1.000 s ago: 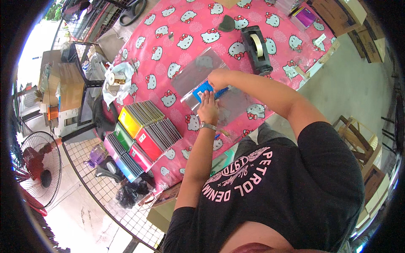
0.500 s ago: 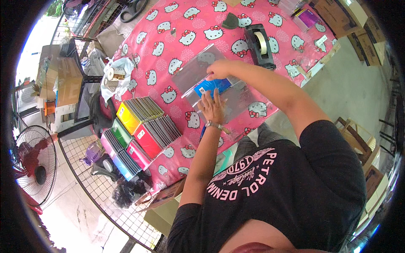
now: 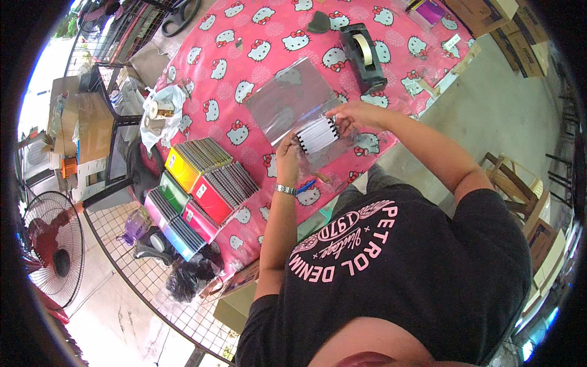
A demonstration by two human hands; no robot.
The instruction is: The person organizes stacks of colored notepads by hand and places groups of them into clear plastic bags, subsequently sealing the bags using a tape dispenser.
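Between my two hands is a small bundle of spiral notebooks (image 3: 318,136), its white page side showing and black coils along two opposite sides. My left hand (image 3: 287,158) is closed on its left edge, and my right hand (image 3: 353,117) grips the upper right edge. Beneath and beyond it a clear plastic sheet (image 3: 288,98) lies spread on the pink table cover. A blue pen (image 3: 306,187) rests by my left wrist.
A black tape dispenser (image 3: 363,58) stands beyond my right hand. Stacked spiral notebooks (image 3: 199,174) in several colours fill the table's left edge, near a white plastic bag (image 3: 164,116). A fan (image 3: 55,251) is far left; cardboard boxes (image 3: 513,37) are at the upper right.
The blue cover that faced up is now out of sight, and white pages with coils show instead. My left hand went from lying flat to gripping the left edge; my right hand shifted right.
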